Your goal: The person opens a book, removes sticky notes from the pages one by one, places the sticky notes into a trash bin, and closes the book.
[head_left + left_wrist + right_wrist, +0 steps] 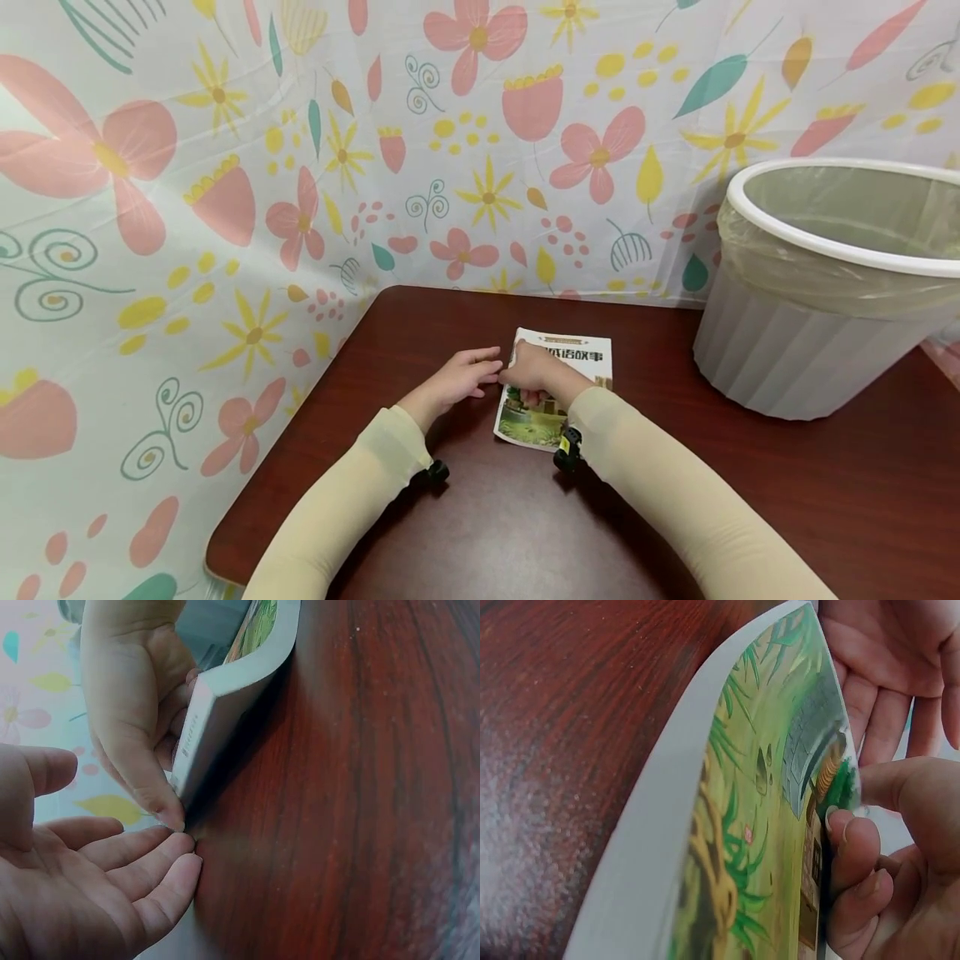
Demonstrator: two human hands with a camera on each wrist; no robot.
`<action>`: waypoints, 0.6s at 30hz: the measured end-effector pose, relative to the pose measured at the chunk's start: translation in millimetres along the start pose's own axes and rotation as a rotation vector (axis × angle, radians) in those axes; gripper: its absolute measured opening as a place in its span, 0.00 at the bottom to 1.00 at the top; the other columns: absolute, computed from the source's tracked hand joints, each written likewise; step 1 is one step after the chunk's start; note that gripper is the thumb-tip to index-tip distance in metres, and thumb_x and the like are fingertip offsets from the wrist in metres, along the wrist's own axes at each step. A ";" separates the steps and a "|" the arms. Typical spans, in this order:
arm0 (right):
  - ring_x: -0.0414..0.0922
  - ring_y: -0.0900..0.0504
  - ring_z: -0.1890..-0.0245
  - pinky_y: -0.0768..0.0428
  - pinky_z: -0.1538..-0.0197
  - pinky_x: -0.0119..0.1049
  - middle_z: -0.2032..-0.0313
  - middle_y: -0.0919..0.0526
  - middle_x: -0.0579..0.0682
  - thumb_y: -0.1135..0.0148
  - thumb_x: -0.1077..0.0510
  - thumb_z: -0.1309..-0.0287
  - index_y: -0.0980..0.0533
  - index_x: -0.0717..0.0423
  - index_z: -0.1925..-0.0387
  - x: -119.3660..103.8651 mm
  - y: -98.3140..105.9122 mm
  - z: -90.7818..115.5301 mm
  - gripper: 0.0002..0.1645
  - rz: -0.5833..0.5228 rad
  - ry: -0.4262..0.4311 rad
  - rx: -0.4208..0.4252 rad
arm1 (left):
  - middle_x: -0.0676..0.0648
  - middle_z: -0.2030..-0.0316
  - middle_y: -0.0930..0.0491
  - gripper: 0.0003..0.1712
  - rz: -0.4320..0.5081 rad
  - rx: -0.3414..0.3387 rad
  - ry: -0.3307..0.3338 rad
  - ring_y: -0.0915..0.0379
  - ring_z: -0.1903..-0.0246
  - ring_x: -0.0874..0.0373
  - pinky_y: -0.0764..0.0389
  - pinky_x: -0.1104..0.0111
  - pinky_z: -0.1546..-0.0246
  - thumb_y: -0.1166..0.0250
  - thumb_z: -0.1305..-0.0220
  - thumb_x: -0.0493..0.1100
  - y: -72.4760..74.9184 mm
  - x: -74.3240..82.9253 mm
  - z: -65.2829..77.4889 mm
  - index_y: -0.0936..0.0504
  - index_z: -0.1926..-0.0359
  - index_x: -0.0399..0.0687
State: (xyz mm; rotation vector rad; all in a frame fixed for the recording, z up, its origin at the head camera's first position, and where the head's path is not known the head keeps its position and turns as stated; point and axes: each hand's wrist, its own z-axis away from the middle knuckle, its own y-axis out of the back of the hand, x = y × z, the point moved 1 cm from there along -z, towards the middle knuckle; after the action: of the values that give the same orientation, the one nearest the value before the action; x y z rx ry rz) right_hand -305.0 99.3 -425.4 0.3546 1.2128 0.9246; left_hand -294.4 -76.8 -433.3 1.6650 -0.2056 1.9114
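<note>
A paperback book [532,429] with a green illustrated cover lies on the dark red-brown table, its title upside down in the head view. My right hand [542,371] reaches over it and pinches its left, spine edge, thumb along the spine and curled fingers on the cover. In the left wrist view, the spine side of the book [199,739] is tilted up, with a dark gap beneath. My left hand [459,379] is beside that edge, palm up with fingers loosely extended. Its fingertips meet or nearly meet the right thumb; contact with the book is unclear.
A grey ribbed bin [795,350] with a white rim and clear liner stands on the table at right. A flower-printed sheet [487,150] hangs behind and left of the table [480,533]. Black wrist cameras [568,450] sit under both sleeves.
</note>
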 end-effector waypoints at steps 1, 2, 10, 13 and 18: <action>0.43 0.26 0.91 0.29 0.87 0.34 0.88 0.23 0.49 0.39 0.50 0.31 0.58 0.64 0.19 0.2 -0.5 0.5 0.54 0.007 0.009 -0.009 | 0.41 0.24 0.34 0.34 -0.005 0.000 0.002 0.28 0.30 0.46 0.20 0.51 0.39 0.47 0.21 0.53 -0.4 -0.5 0.5 0.40 0.20 0.50; 0.43 0.26 0.91 0.29 0.86 0.34 0.88 0.23 0.49 0.39 0.51 0.30 0.57 0.64 0.19 0.6 -1.1 1.1 0.52 0.011 0.017 -0.020 | 0.41 0.25 0.33 0.35 -0.011 -0.002 0.003 0.27 0.31 0.46 0.20 0.52 0.40 0.47 0.21 0.53 -0.9 -1.1 0.8 0.40 0.20 0.50; 0.42 0.32 0.90 0.32 0.84 0.35 0.88 0.27 0.47 0.41 0.57 0.32 0.49 0.61 0.19 8.1 0.9 13.7 0.46 -0.021 0.124 -0.091 | 0.43 0.27 0.29 0.35 -0.079 -0.024 -0.018 0.20 0.38 0.47 0.17 0.59 0.49 0.46 0.22 0.54 -6.6 1.1 6.5 0.38 0.20 0.51; 0.41 0.36 0.90 0.33 0.83 0.35 0.88 0.29 0.46 0.42 0.60 0.35 0.43 0.60 0.21 10.5 1.3 22.2 0.43 -0.048 0.193 -0.113 | 0.42 0.28 0.28 0.35 -0.098 -0.026 -0.033 0.20 0.37 0.46 0.17 0.58 0.50 0.45 0.22 0.54 -6.8 0.4 7.9 0.38 0.21 0.50; 0.37 0.34 0.86 0.31 0.77 0.33 0.82 0.26 0.42 0.39 0.59 0.37 0.32 0.63 0.27 13.4 -1.7 39.0 0.37 0.016 0.360 -0.118 | 0.43 0.29 0.27 0.35 -0.134 -0.043 -0.031 0.21 0.37 0.47 0.17 0.55 0.48 0.44 0.22 0.55 -5.6 -2.7 14.5 0.37 0.21 0.51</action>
State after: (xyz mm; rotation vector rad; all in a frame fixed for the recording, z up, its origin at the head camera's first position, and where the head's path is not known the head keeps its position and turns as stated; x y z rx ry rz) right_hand -268.2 117.4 -421.4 0.1046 1.4760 1.0997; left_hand -279.0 -80.0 -434.3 1.6383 -0.1428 1.7711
